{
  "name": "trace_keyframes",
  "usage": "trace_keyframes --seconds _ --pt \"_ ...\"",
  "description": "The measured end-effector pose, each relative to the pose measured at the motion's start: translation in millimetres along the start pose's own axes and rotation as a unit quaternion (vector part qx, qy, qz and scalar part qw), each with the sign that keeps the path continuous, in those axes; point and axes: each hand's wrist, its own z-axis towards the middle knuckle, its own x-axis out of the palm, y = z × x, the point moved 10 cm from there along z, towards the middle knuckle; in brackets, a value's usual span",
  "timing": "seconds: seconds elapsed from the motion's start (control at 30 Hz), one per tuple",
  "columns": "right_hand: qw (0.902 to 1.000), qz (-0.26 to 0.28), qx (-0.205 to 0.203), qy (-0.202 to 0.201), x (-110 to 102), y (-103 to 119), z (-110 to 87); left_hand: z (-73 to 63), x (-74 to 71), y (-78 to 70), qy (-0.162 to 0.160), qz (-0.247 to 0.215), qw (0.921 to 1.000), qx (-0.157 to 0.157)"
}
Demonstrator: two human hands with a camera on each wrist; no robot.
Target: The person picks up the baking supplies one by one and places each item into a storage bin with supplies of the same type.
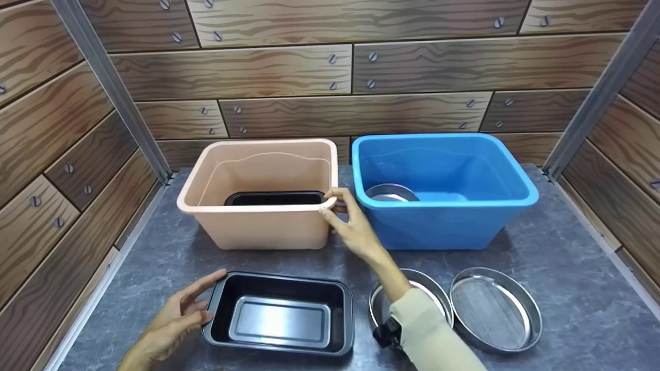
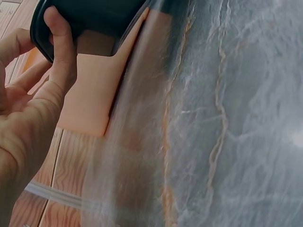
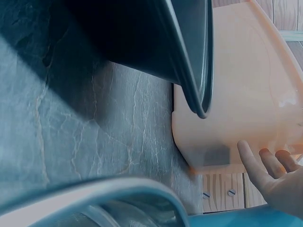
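My left hand (image 1: pixel 178 312) grips the left end of a black loaf pan (image 1: pixel 281 322), thumb on the near part of the rim and fingers at the far part. In the left wrist view, the thumb presses on the pan's end (image 2: pixel 90 23). My right hand (image 1: pixel 356 226) reaches forward to the front right corner of a peach plastic bin (image 1: pixel 273 226). Its thumb and index finger overlap the bin's rim. The right wrist view shows these fingers (image 3: pixel 258 172) spread and loosely bent in front of the bin wall. Another black loaf pan (image 1: pixel 281 198) lies inside the peach bin.
To the right stands a blue bin (image 1: pixel 438 226) with a round metal pan (image 1: pixel 392 191) in it. Two round metal pans, one (image 1: pixel 438 293) partly under my right forearm and the other (image 1: pixel 495 309) beside it, lie on the grey table (image 1: pixel 160 257). Wood-patterned walls surround it.
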Motion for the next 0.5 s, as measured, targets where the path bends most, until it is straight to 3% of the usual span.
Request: trace_keyframes --seconds 0.3,0.5 --pt "1.0 -0.007 0.002 -0.001 0 0 -0.5 -2.6 3.6 -10.0 0.029 -0.041 0.9977 0.045" --pt "1.0 -0.003 -0.003 -0.003 0 0 -0.2 -3.7 1.1 -11.9 0.025 -0.051 0.997 0.052"
